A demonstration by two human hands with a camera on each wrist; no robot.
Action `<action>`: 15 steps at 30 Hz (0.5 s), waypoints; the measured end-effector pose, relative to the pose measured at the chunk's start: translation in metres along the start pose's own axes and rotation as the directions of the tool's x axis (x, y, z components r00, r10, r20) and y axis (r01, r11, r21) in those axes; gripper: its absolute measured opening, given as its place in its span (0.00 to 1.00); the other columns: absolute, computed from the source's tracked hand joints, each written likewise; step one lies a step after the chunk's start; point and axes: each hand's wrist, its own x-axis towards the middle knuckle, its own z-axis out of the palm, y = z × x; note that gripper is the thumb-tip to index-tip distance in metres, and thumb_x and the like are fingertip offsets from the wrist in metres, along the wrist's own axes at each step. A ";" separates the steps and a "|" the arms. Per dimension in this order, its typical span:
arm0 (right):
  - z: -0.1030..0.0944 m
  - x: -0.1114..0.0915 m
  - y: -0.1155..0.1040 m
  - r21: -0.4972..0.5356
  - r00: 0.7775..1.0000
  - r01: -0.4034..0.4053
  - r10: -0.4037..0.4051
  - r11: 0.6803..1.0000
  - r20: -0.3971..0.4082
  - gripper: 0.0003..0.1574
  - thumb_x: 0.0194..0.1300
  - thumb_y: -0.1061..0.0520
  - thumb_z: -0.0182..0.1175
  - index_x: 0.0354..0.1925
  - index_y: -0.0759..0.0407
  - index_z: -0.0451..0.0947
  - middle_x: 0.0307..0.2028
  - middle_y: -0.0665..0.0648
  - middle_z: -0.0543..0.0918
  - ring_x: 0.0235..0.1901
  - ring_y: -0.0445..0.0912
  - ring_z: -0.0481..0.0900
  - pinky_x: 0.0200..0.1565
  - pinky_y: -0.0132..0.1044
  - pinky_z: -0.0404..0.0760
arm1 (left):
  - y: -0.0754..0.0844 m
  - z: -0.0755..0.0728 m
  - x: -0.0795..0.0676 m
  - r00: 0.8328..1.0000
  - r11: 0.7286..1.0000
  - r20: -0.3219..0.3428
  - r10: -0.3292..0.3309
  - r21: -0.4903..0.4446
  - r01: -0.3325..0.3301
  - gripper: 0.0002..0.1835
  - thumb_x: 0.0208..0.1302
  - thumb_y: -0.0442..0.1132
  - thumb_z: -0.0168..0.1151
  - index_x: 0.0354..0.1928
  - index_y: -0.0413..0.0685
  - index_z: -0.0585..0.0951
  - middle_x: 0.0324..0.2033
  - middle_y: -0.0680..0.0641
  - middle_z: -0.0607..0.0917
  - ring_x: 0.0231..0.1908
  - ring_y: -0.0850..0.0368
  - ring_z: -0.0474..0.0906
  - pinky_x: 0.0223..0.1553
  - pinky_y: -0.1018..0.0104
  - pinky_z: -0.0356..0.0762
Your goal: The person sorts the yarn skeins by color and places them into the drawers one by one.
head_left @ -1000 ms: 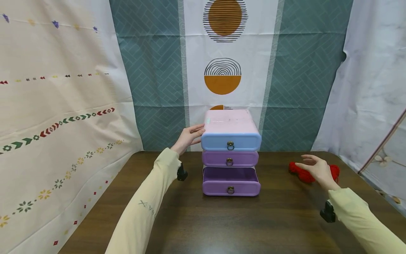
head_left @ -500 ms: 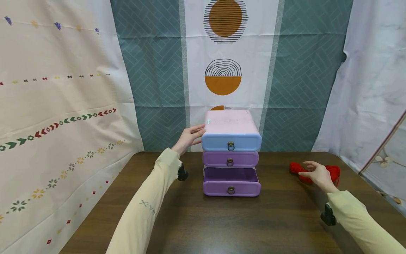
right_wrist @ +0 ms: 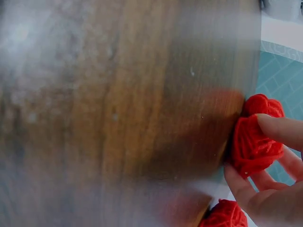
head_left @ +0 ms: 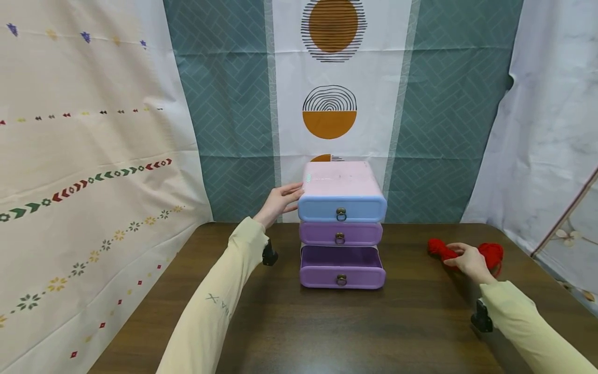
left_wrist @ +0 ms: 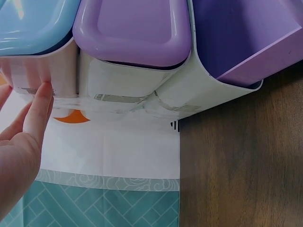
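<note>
A small three-tier drawer unit (head_left: 340,179) with a pink top stands at the back middle of the table. Its blue top drawer (head_left: 342,209) and purple middle drawer (head_left: 340,234) are closed, while the purple bottom drawer (head_left: 342,278) is pulled out, with nothing seen inside. My left hand (head_left: 279,201) touches the unit's upper left side with extended fingers (left_wrist: 40,111). To the right, my right hand (head_left: 473,263) holds a bundle of red yarn (right_wrist: 255,149) between thumb and fingers. The yarn lies on the table, its middle partly hidden by the hand.
The dark wooden table (head_left: 327,332) reaches back to a teal and white curtain (head_left: 233,130). A patterned cream cloth (head_left: 103,208) hangs at the left and a pale cloth (head_left: 551,130) at the right. Another red yarn lobe (right_wrist: 225,215) shows low in the right wrist view.
My right hand has lowered onto the red yarn, and its fingers have closed round the middle. The left hand and the drawer unit have stayed in place.
</note>
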 end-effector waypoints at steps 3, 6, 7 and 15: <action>0.000 0.001 0.001 -0.003 1.000 -0.007 0.007 1.000 0.000 0.26 0.50 0.65 0.65 0.46 0.79 0.70 0.39 0.78 0.74 0.30 0.58 0.72 0.26 0.39 0.72 | 0.001 0.000 0.000 1.000 1.000 0.008 -0.011 -0.003 0.011 0.26 0.62 0.44 0.59 0.61 0.49 0.70 0.56 0.45 0.72 0.51 0.53 0.71 0.49 0.57 0.71; 0.000 0.002 0.001 -0.013 1.000 -0.013 0.012 1.000 -0.026 0.23 0.51 0.64 0.64 0.43 0.79 0.72 0.39 0.77 0.75 0.30 0.57 0.72 0.25 0.38 0.70 | 0.002 0.001 0.001 1.000 1.000 0.019 -0.021 -0.010 0.021 0.26 0.62 0.45 0.58 0.62 0.49 0.69 0.57 0.44 0.70 0.53 0.52 0.69 0.49 0.59 0.72; -0.001 0.002 0.002 -0.017 0.999 -0.012 0.011 1.000 -0.037 0.22 0.51 0.64 0.64 0.42 0.79 0.73 0.39 0.77 0.75 0.30 0.57 0.71 0.24 0.38 0.70 | 0.002 0.001 0.001 1.000 1.000 0.020 -0.024 -0.011 0.024 0.26 0.62 0.45 0.58 0.62 0.50 0.68 0.57 0.44 0.69 0.54 0.52 0.69 0.49 0.59 0.72; -0.002 0.001 -0.001 -0.001 0.999 0.001 -0.001 1.000 -0.051 0.20 0.54 0.63 0.62 0.41 0.78 0.75 0.36 0.73 0.78 0.27 0.53 0.70 0.22 0.37 0.69 | 0.001 0.001 0.001 1.000 1.000 -0.001 -0.018 0.010 0.018 0.26 0.62 0.45 0.59 0.61 0.50 0.70 0.55 0.46 0.72 0.51 0.55 0.71 0.45 0.64 0.75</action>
